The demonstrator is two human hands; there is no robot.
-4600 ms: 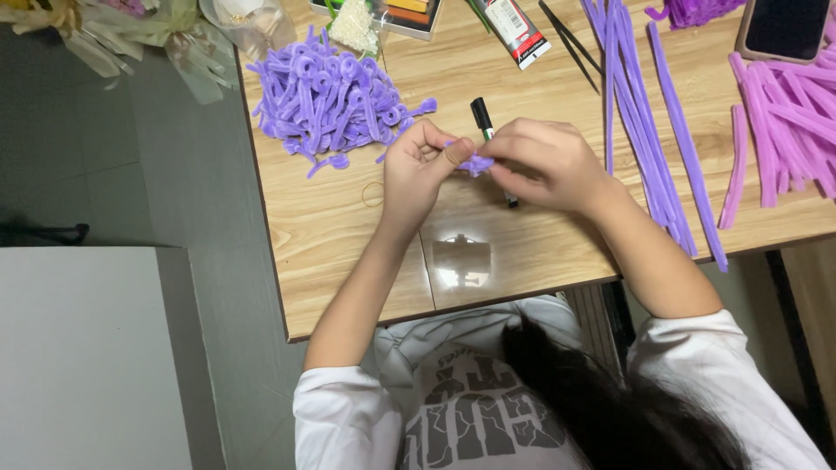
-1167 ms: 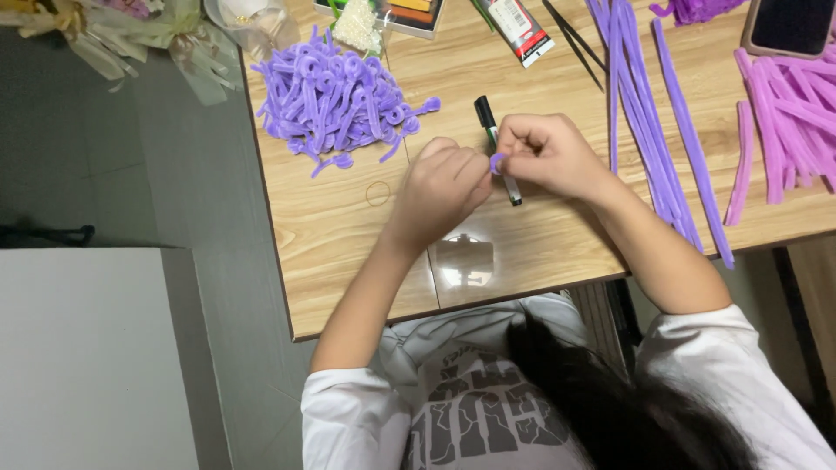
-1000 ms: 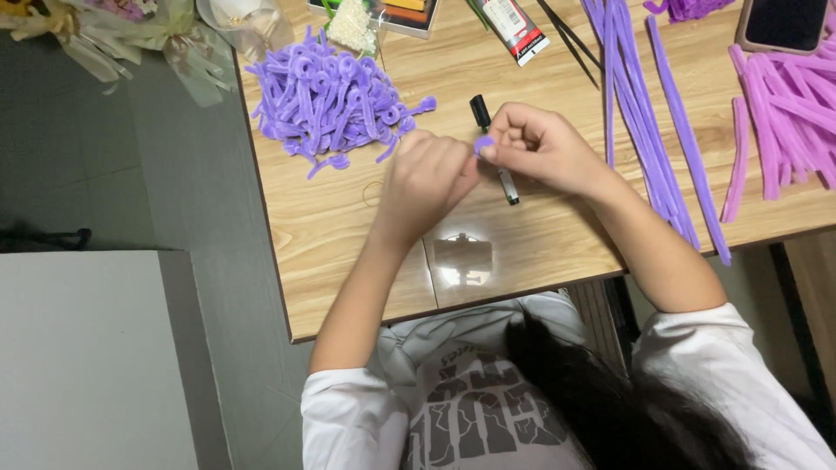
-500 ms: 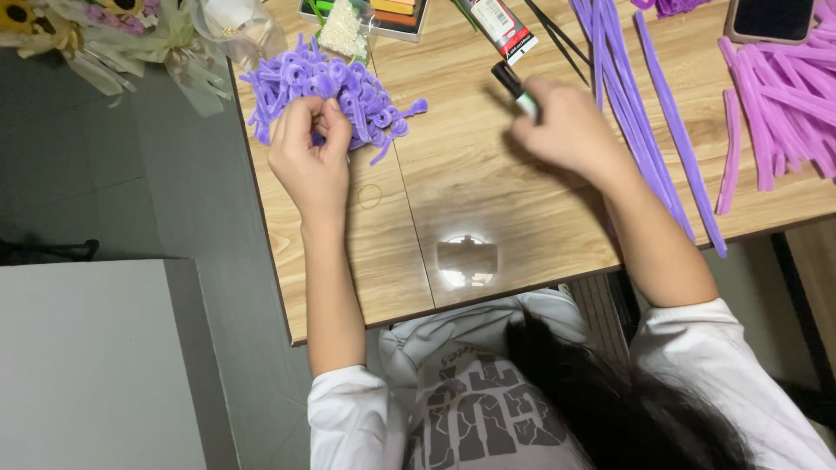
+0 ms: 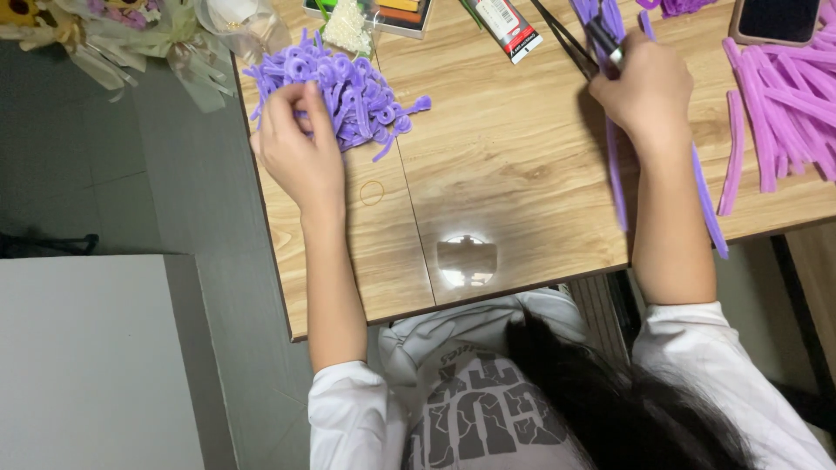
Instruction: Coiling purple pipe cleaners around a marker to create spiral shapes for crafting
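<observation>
The left hand (image 5: 296, 152) rests its grip on the near edge of a heap of curled purple pipe-cleaner pieces (image 5: 344, 87), fingers bent together over a few of them, though whether a piece is actually pinched cannot be told from above. The right hand (image 5: 640, 83) has its grip closed around a dark marker-like tool (image 5: 603, 39), held above the long purple stems (image 5: 610, 157) that run from near to far across the right of the worktop (image 5: 514, 174).

Near the person the worktop is bare wood with a bright lamp reflection. A small thin ring (image 5: 372, 192) lies just beside the left wrist. Farther off, at the right, lies a spread of pink-purple strips (image 5: 784, 104), with a phone (image 5: 775, 17) beyond them. At the far edge sit a white tube (image 5: 509, 26) and a shallow box of small supplies (image 5: 374, 13).

To do this well, I judge the left fingers should settle a piece onto the heap without scattering the curls, while the right hand singles out just one stem, keeping the tool clear of the others.
</observation>
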